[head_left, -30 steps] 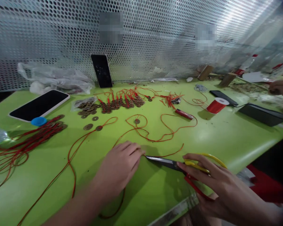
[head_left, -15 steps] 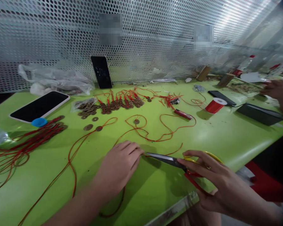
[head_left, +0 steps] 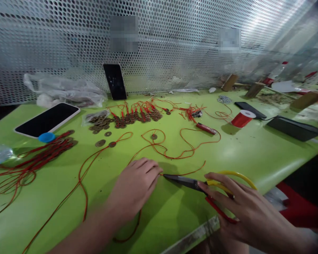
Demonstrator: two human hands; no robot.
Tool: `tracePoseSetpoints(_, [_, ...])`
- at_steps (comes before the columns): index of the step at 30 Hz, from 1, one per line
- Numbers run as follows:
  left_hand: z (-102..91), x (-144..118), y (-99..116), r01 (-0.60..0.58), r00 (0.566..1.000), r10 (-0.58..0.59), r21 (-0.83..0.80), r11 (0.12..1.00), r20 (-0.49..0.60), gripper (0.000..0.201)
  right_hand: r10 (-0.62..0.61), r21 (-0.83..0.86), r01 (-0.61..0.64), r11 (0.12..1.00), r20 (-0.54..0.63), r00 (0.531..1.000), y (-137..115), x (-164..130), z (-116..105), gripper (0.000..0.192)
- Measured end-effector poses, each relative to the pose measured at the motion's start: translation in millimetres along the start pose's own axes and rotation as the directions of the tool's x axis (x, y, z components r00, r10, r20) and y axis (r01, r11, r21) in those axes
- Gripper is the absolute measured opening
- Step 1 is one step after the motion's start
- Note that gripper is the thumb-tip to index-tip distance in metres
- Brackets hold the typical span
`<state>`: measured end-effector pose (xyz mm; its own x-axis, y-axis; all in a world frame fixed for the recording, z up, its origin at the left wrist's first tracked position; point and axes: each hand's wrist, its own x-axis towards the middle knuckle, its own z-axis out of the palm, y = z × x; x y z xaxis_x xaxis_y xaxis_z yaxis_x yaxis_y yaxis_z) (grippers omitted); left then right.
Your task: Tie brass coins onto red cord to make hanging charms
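My left hand [head_left: 137, 183] is closed in a pinch on a thin red cord [head_left: 187, 173] just above the table. The cord's free end curls away to the right. My right hand [head_left: 238, 201] grips scissors [head_left: 184, 180] with one yellow and one red handle. Their blade tips touch or nearly touch the cord beside my left fingertips. Beyond my left hand, another stretch of red cord loops around a small bronze-coloured coin [head_left: 154, 136]. A second corded coin [head_left: 112, 144] lies to the left, next to a loose coin [head_left: 100, 143].
On the green table [head_left: 243, 155] lie corded coin bundles [head_left: 55, 150], a coin pile [head_left: 102, 121], a red lighter [head_left: 206, 128], a red spool [head_left: 243, 119] and a dark pouch [head_left: 294, 128]. One phone [head_left: 47, 120] lies flat; another phone [head_left: 115, 82] leans against the perforated metal panel [head_left: 169, 42].
The scissors have turned slightly and their blades look closed together near the cord. My left hand stays in place. Another person's hand at the far right has left the view.
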<state>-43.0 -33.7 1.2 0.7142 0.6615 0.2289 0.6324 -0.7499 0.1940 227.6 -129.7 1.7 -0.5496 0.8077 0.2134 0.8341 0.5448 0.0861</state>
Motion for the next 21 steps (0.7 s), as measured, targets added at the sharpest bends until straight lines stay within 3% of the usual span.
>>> tracePoseSetpoints(5, [0.4,-0.7,-2.1,0.013,0.999,-0.012,0.006,1.0,-0.034,0.022,0.132,0.134,-0.125,0.983,-0.042,0.99,-5.4,-6.4,9.9,0.067])
tracePoseSetpoints(11, [-7.8,8.2,3.0,0.065,0.997,-0.064,-0.011,0.998,0.032,0.016,0.411,0.367,-0.324,0.872,-0.188,0.892,0.6,-16.2,6.6,0.065])
tracePoseSetpoints(16, [-11.9,21.6,12.9,0.061,0.978,-0.074,0.073,0.995,0.193,0.015,0.43,0.388,-0.338,0.858,-0.181,0.885,14.6,-25.2,1.7,0.063])
tracePoseSetpoints(21, [-12.2,30.0,19.0,0.018,0.97,-0.064,0.195,0.981,0.235,0.015,0.454,0.332,-0.383,0.862,-0.169,0.875,26.1,-37.9,4.3,0.063])
